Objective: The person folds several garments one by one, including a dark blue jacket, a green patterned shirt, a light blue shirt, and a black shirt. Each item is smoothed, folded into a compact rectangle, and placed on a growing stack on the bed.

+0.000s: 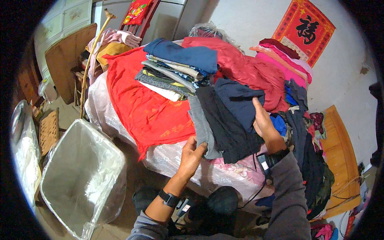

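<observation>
Both my hands are on a bundle of dark garments above the edge of the bed. My left hand [192,156] pinches the light grey cloth [201,129] at the bundle's left side, thumb on top. At the right, my right hand [264,121] grips the navy cloth [237,96], with its thumb over the upper edge and its fingers mostly hidden. Black cloth [217,120] lies between the grey and the navy. Whether these are separate garments, I cannot tell. Just beyond rests a stack of folded clothes [171,72], topped by a blue one.
A red cloth [156,120] and a rumpled red quilt [255,75] cover parts of the bed. Loose clothes [300,144] heap up at right, before the wooden headboard [339,156]. Lower left stands a plastic-lined bin [75,168]; a wooden stick [90,66] rises behind it.
</observation>
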Available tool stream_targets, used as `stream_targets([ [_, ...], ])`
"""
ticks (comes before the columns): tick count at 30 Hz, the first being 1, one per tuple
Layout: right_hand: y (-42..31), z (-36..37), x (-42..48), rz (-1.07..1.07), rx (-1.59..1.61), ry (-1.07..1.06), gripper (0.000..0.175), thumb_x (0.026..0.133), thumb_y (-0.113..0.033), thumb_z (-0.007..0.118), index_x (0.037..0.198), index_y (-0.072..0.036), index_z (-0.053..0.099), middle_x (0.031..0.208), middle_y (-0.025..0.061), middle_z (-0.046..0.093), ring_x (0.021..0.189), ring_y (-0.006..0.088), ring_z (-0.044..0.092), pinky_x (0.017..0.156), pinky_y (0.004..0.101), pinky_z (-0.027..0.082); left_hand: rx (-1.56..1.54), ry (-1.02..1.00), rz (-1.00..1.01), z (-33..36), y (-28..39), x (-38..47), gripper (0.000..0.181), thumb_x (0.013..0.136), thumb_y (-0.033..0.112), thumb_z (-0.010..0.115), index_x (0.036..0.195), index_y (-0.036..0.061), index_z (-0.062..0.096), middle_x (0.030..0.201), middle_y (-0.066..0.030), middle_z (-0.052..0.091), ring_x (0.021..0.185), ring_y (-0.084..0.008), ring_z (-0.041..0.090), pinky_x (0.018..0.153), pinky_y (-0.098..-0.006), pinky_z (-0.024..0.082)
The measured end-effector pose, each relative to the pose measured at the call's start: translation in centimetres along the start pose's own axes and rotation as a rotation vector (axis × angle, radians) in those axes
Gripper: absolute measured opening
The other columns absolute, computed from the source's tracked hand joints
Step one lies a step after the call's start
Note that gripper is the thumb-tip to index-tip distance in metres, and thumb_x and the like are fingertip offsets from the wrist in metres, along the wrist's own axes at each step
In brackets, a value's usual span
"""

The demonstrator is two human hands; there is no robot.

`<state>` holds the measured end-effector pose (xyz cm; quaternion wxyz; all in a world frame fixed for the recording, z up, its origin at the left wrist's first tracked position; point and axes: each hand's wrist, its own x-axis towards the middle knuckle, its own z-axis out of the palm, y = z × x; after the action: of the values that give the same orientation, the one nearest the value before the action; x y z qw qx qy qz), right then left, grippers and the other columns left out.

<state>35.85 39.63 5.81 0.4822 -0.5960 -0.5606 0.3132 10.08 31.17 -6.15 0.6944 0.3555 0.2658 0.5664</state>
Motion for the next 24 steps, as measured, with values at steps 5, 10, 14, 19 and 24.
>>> stream_targets([
  [5,-4.8,3.3,-4.7,-0.144,-0.452,-0.217,0.055,0.09,-0.03,0.054,0.133,0.001,0.042,0.126,0.0159,0.053,0.115,0.0247,0.051,0.102,0.0326,0.035,-0.368,-0.014,0.024,0.5,-0.2,-0.1,0.041,0.09,0.007,0.051,0.129,0.0056,0.038,0.116,-0.0063,0.054,0.101,-0.0165,0.056,0.086,-0.0313,0.048],
  [10,-5.5,6.1,-7.1,-0.428,-0.714,-0.331,0.075,0.075,-0.015,0.072,0.138,0.0,0.034,0.135,0.0228,0.042,0.128,0.0357,0.04,0.107,0.0387,0.032,-0.399,-0.108,-0.02,0.7,0.4,-0.7,0.049,0.092,0.016,0.05,0.138,0.0103,0.034,0.121,-0.0047,0.049,0.102,-0.0159,0.054,0.086,-0.0345,0.048],
  [14,-6.3,6.3,-8.0,-0.452,-0.799,-0.425,0.089,0.07,-0.022,0.077,0.143,-0.003,0.028,0.144,0.0216,0.03,0.135,0.0351,0.029,0.11,0.0397,0.025,-0.347,-0.201,-0.023,0.9,1.5,-0.8,0.047,0.093,0.016,0.048,0.139,0.0092,0.037,0.112,-0.0042,0.053,0.096,-0.0135,0.055,0.084,-0.0303,0.049],
  [19,-8.3,6.2,-9.4,-0.492,-0.733,-0.601,0.102,0.063,-0.029,0.082,0.145,-0.005,0.025,0.147,0.0208,0.026,0.138,0.0343,0.024,0.112,0.0409,0.022,-0.281,-0.235,-0.039,1.1,2.3,-0.5,0.044,0.094,0.017,0.048,0.136,0.0048,0.04,0.106,-0.0077,0.055,0.092,-0.0137,0.056,0.084,-0.028,0.048],
  [24,-5.7,8.7,-10.9,-0.587,-1.095,-0.346,0.097,0.061,-0.023,0.081,0.143,-0.015,0.031,0.144,0.0182,0.03,0.131,0.0426,0.03,0.105,0.0517,0.025,-0.14,-0.241,0.028,0.7,2.5,0.4,0.037,0.094,0.016,0.048,0.129,0.0028,0.045,0.1,-0.0073,0.058,0.089,-0.016,0.06,0.078,-0.0279,0.049],
])
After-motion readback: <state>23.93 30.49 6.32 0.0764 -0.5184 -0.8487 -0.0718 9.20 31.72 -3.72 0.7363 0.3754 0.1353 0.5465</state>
